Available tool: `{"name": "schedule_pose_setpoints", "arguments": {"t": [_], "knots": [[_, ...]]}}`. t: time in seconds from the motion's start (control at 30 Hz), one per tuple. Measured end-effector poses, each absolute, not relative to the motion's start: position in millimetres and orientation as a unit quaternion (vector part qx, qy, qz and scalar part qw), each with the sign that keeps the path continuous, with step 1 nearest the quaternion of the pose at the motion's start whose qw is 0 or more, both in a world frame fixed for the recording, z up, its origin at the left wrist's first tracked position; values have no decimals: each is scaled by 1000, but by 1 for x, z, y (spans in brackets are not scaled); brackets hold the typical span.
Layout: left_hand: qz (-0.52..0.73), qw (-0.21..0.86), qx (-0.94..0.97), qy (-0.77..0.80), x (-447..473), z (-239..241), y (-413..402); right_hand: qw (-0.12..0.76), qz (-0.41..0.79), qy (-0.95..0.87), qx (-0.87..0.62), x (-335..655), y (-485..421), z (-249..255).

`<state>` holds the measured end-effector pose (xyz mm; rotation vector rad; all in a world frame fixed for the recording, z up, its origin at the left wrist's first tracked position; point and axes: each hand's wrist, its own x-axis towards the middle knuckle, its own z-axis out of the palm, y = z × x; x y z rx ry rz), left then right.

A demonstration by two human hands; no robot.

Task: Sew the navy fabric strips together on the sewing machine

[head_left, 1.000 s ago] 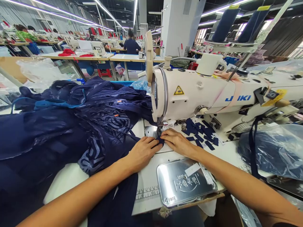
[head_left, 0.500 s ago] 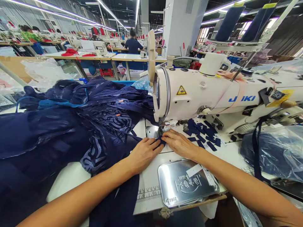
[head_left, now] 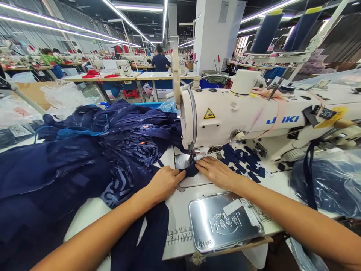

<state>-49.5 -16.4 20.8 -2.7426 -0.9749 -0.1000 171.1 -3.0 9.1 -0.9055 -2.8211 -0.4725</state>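
Pinching navy fabric strip (head_left: 191,171) with left hand (head_left: 165,183), fingers curled narrow around its near edge. Pressing same strip from far side with right hand (head_left: 216,171), fingers stretched, close together, tips flat on cloth. Strip on table (head_left: 183,210), at presser foot (head_left: 194,153) of sewing machine (head_left: 239,113), between both hands. Left of machine: heaped navy embroidered garment (head_left: 84,162). Behind right hand: scattered navy cut pieces (head_left: 245,160). Beside right forearm: shiny metal tin (head_left: 224,220). Far right: plastic bag (head_left: 332,184) of dark cloth.

Readable marks on machine and table

The cream-white sewing machine (head_left: 239,116) bears blue "JUKI" lettering (head_left: 282,120) on its arm and a yellow warning triangle (head_left: 209,114) on its head. A printed ruler scale (head_left: 180,236) at the white table (head_left: 197,195) front edge shows "10". The embossed characters on the silver metal tin (head_left: 225,222) are illegible.
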Motion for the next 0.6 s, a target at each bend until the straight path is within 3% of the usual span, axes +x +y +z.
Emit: {"name": "schedule_pose_setpoints", "arguments": {"t": [0.13, 0.3, 0.6], "knots": [[-38, 108, -938, -326, -30, 19, -18, 81, -155, -946, -274, 180, 10, 10], [-140, 154, -933, -292, -19, 15, -19, 107, -152, -946, -265, 182, 14, 8], [-177, 111, -940, -270, -21, 5, -15, 99, -122, -949, -273, 182, 17, 6]]}}
